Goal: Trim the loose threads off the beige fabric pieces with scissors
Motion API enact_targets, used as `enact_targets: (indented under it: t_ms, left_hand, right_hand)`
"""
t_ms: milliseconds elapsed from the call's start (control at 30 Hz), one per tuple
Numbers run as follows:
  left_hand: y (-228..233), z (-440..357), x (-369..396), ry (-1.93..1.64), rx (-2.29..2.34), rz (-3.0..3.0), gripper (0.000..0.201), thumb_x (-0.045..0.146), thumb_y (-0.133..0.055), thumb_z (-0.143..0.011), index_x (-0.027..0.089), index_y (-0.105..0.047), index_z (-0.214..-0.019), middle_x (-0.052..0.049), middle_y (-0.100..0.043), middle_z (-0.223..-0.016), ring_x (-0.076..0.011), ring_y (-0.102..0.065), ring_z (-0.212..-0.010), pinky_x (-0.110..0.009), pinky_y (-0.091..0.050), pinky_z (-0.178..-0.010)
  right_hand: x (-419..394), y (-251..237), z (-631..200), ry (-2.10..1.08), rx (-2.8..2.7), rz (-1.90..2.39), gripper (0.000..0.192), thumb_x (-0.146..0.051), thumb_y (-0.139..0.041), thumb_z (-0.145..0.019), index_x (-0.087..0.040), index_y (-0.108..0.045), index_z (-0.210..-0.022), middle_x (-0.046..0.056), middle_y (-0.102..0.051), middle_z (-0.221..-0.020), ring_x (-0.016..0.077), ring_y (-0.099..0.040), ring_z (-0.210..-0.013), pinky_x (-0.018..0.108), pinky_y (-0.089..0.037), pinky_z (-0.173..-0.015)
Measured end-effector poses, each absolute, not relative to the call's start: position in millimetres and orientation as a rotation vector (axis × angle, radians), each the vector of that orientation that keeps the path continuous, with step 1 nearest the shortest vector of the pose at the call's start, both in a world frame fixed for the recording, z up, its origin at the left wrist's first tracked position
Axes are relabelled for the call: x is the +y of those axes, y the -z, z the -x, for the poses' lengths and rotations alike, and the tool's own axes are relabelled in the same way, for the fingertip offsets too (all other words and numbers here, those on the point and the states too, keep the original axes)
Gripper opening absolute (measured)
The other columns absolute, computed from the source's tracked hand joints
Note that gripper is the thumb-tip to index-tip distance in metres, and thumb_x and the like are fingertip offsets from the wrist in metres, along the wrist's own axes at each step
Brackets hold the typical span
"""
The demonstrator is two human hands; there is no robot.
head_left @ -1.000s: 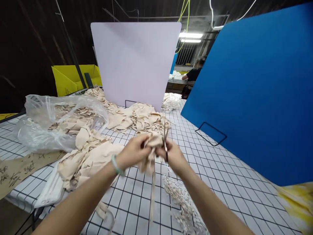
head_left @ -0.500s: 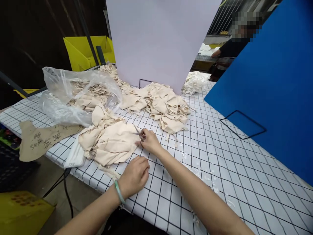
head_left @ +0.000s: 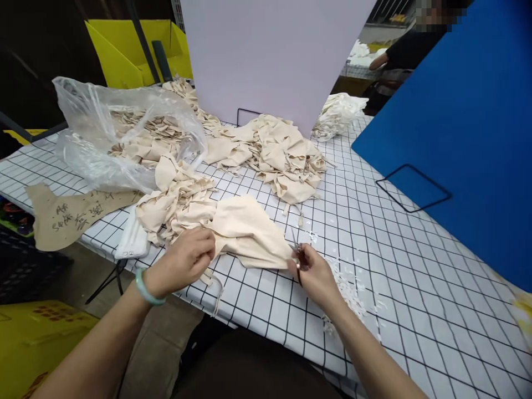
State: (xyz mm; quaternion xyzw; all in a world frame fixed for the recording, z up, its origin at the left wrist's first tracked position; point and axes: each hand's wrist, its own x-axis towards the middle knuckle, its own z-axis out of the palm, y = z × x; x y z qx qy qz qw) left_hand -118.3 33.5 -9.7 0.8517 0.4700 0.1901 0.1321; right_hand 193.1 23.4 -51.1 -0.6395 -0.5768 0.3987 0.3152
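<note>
My right hand (head_left: 318,277) is closed round small scissors (head_left: 297,250), their blades pointing up and away from me. Its fingertips also meet the right end of a beige fabric piece (head_left: 253,227), which lies stretched out over the table. At that piece's left end, my left hand (head_left: 187,257) is closed, thumb and fingers pinched at the cloth edge; the exact contact is partly hidden. Behind my left hand sits a crumpled heap of similar beige pieces (head_left: 183,199). A narrow fabric strip (head_left: 216,291) hangs near the table's front edge.
A larger beige pile (head_left: 286,158) and a clear plastic bag (head_left: 83,122) of pieces lie farther back. White scraps (head_left: 349,288) dot the grid-patterned table (head_left: 415,266). A marked brown pattern (head_left: 70,216) overhangs the left edge. A pale board (head_left: 274,61) and blue board (head_left: 465,138) stand upright; a person (head_left: 399,52) is behind.
My right hand has moved right with the scissors, drawing one fabric piece out from the heap. My left hand has shifted left to the piece's other end. The view has tilted down slightly.
</note>
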Motion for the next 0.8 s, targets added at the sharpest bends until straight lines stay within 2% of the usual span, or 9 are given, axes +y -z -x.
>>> enact_targets:
  t_ms: [67, 200, 267, 367, 433, 533, 600, 700, 800]
  left_hand:
    - [9.0, 110.5, 37.4, -0.538, 1.401, -2.471, 0.023, 0.001, -0.043, -0.083, 0.018, -0.059, -0.079, -0.007, -0.060, -0.089, -0.0218, -0.056, -0.088, -0.035, -0.046, -0.077]
    - [28.8, 95.2, 64.6, -0.351, 1.586, -2.609, 0.026, 0.007, -0.053, -0.081, 0.015, -0.064, -0.104, -0.015, -0.062, -0.117, -0.0328, -0.054, -0.111, -0.047, -0.047, -0.091]
    - [40.0, 88.8, 79.4, -0.245, 1.539, -2.649, 0.020, 0.009, -0.056, -0.080, 0.017, -0.066, -0.096, -0.014, -0.065, -0.111, -0.0328, -0.056, -0.105, -0.048, -0.047, -0.089]
    - [41.6, 81.3, 91.2, -0.261, 1.512, -2.656, 0.016, 0.007, -0.050, -0.085, 0.017, -0.063, -0.085, -0.013, -0.066, -0.100, -0.0301, -0.057, -0.097, -0.044, -0.048, -0.084]
    - [29.0, 75.1, 90.1, -0.302, 1.510, -2.663, 0.017, 0.010, -0.047, -0.090, 0.017, -0.062, -0.087, -0.013, -0.066, -0.099, -0.0290, -0.056, -0.097, -0.043, -0.047, -0.084]
    - [-3.3, 60.5, 78.8, -0.412, 1.457, -2.680, 0.017, 0.017, -0.045, -0.095, 0.017, -0.059, -0.086, -0.011, -0.065, -0.096, -0.0273, -0.054, -0.095, -0.043, -0.044, -0.087]
    - [-23.7, 50.8, 70.4, -0.539, 1.353, -2.587, 0.019, 0.021, -0.043, -0.097, 0.017, -0.057, -0.086, -0.008, -0.063, -0.091, -0.0242, -0.054, -0.090, -0.039, -0.044, -0.084]
    - [-38.9, 48.3, 64.4, -0.698, 1.290, -2.250, 0.020, 0.027, -0.040, -0.100, 0.018, -0.054, -0.089, -0.002, -0.059, -0.081, -0.0175, -0.054, -0.075, -0.030, -0.043, -0.070]
    - [-39.2, 65.1, 65.2, -0.615, 1.268, -2.049, 0.022, 0.035, -0.047, -0.098, 0.018, -0.057, -0.087, 0.000, -0.058, -0.076, -0.0146, -0.053, -0.069, -0.025, -0.041, -0.062]
  right_hand:
    - [1.9, 48.8, -195.3, -1.124, -1.449, 1.603, 0.017, -0.032, -0.064, -0.077, -0.024, -0.050, -0.081, -0.001, -0.053, -0.077, 0.0165, -0.050, -0.069, 0.028, -0.041, -0.062]
    - [-29.5, 47.4, -193.0, -1.245, -1.450, 1.538, 0.015, -0.031, -0.064, -0.080, -0.024, -0.051, -0.083, -0.001, -0.053, -0.080, 0.0164, -0.051, -0.070, 0.028, -0.042, -0.063]
    - [-37.9, 48.6, -193.0, -1.159, -1.478, 1.625, 0.011, -0.030, -0.061, -0.081, -0.025, -0.052, -0.085, 0.000, -0.057, -0.082, 0.0179, -0.052, -0.072, 0.031, -0.044, -0.069]
    - [-41.2, 47.4, -191.8, -0.973, -1.434, 1.694, 0.014, -0.031, -0.062, -0.082, -0.026, -0.053, -0.092, 0.004, -0.064, -0.097, 0.0225, -0.059, -0.086, 0.038, -0.046, -0.082]
    - [-36.4, 43.1, -184.8, -0.925, -1.385, 1.632, 0.021, -0.034, -0.066, -0.082, -0.026, -0.051, -0.095, 0.006, -0.065, -0.110, 0.0259, -0.060, -0.101, 0.042, -0.046, -0.090]
    - [-16.6, 34.7, -161.3, -0.925, -1.397, 1.458, 0.037, -0.036, -0.074, -0.076, -0.027, -0.049, -0.101, 0.009, -0.061, -0.124, 0.0286, -0.057, -0.114, 0.044, -0.048, -0.094]
    - [2.7, 29.9, -142.9, -0.940, -1.438, 1.355, 0.036, -0.034, -0.074, -0.075, -0.026, -0.051, -0.101, 0.008, -0.062, -0.117, 0.0275, -0.059, -0.108, 0.043, -0.050, -0.090]
    - [30.3, 22.2, -127.6, -1.082, -1.317, 1.245, 0.020, -0.031, -0.067, -0.076, -0.024, -0.052, -0.088, 0.002, -0.062, -0.091, 0.0208, -0.060, -0.084, 0.036, -0.051, -0.077]
    - [46.4, 9.4, -134.2, -1.290, -1.131, 1.113, 0.022, -0.029, -0.069, -0.072, -0.023, -0.051, -0.083, -0.002, -0.058, -0.081, 0.0154, -0.055, -0.072, 0.029, -0.047, -0.067]
